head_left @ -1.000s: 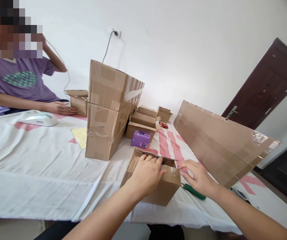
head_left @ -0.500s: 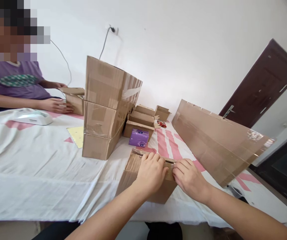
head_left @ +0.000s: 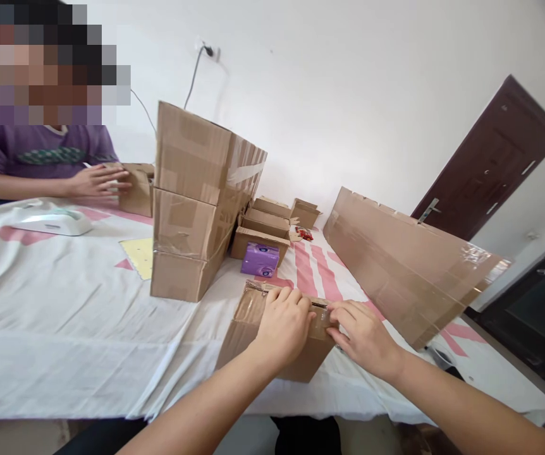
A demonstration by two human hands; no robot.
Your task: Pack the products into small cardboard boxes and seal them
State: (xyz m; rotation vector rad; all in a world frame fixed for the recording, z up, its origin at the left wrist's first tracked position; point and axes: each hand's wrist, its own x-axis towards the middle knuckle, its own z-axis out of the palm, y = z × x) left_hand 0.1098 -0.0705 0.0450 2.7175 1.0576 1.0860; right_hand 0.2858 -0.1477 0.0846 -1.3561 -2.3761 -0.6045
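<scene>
A small brown cardboard box [head_left: 301, 366] stands near the front edge of the cloth-covered table, with clear tape along its top. My left hand [head_left: 284, 319] lies over the box's top edge, its fingers bent over the far side and the fingertips hidden. At the box's right top corner, my right hand [head_left: 360, 335] has its thumb and fingers curled at the taped edge. Whether a strip of tape is between those fingers is too small to tell. Just beyond the box sits a purple tissue pack [head_left: 260, 260].
Stacked cardboard boxes [head_left: 187, 221] rise left of centre. Smaller open boxes [head_left: 265, 221] stand behind the purple pack. A large cardboard panel [head_left: 405, 259] leans on the right. Across the table, a person in purple [head_left: 95, 183] handles another box. A white device [head_left: 52, 221] lies at left.
My right thumb has come away from the fingers a little at the box corner. My left hand stays on the box. The other person has leaned to the right over their box.
</scene>
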